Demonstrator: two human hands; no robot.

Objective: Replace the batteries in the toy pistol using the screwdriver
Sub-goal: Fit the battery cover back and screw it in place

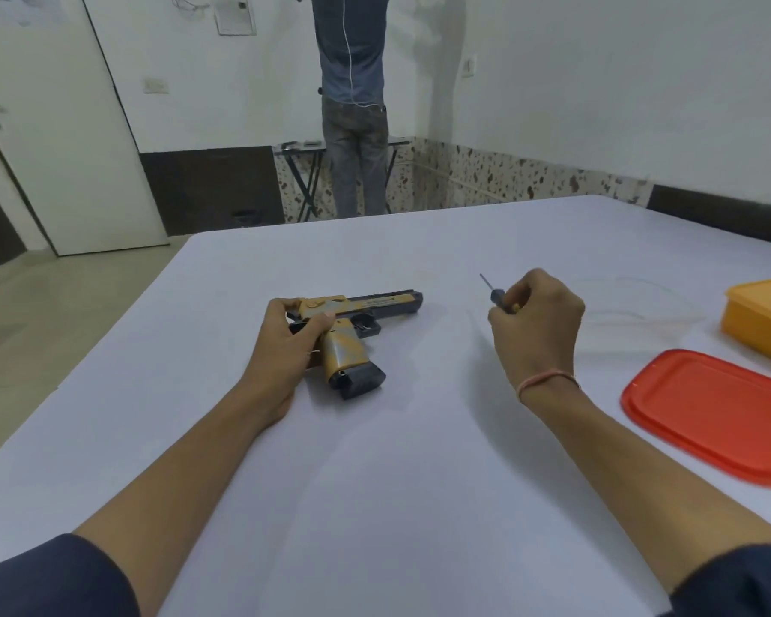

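Placement is plain: the toy pistol (344,349) is laid flat on the white table (375,483), long axis left to right, muzzle rightward, grip toward the person. Its rear is clasped by the left hand (281,345), fingers curled round it. The screwdriver (495,297) is pinched in the right hand (539,322) — held apart, beyond the muzzle, tip angled up and leftward — so a leftward reach is judged necessary.

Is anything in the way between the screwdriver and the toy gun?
No, nothing visible. Only bare table lies between the screwdriver in the right hand and the toy pistol that the left hand holds.
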